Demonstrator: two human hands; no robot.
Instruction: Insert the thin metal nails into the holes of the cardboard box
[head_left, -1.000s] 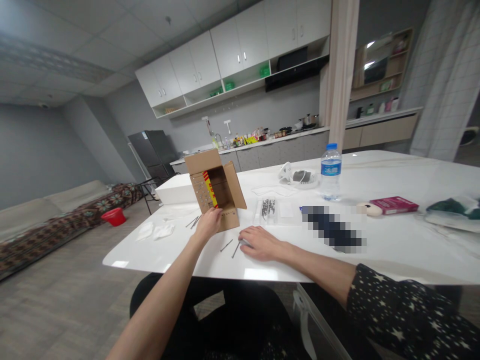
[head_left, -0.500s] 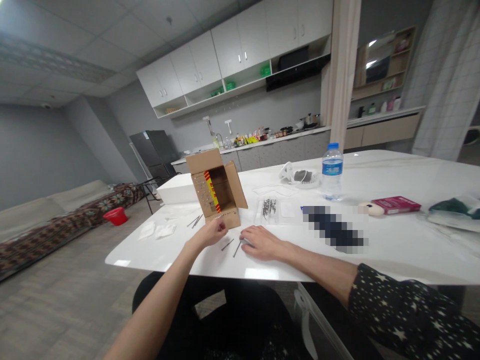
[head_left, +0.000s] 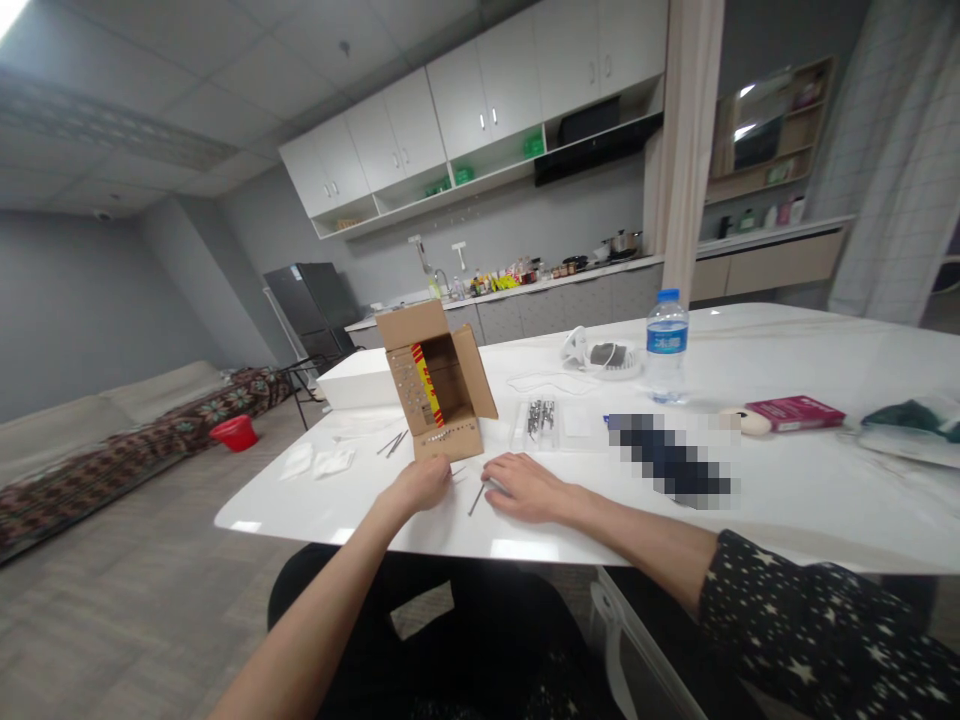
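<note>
A small open cardboard box (head_left: 436, 385) stands on the white table (head_left: 787, 490), its front flap dotted with a row of nail heads. My left hand (head_left: 421, 484) lies just in front of the box with its fingers curled over a nail (head_left: 458, 470) on the table. My right hand (head_left: 523, 485) rests palm down beside it, fingers stretched flat, next to another loose nail (head_left: 475, 499). Two more nails (head_left: 393, 443) lie left of the box.
A clear packet of nails (head_left: 538, 419) lies behind my right hand. Further back stand a water bottle (head_left: 666, 345), a white device (head_left: 600, 353) and a white flat box (head_left: 358, 378). A red box (head_left: 796, 412) and dark cloth (head_left: 907, 414) lie at the right.
My left hand has left the box's front flap and come down toward me onto the nail on the table. The right hand has stayed put.
</note>
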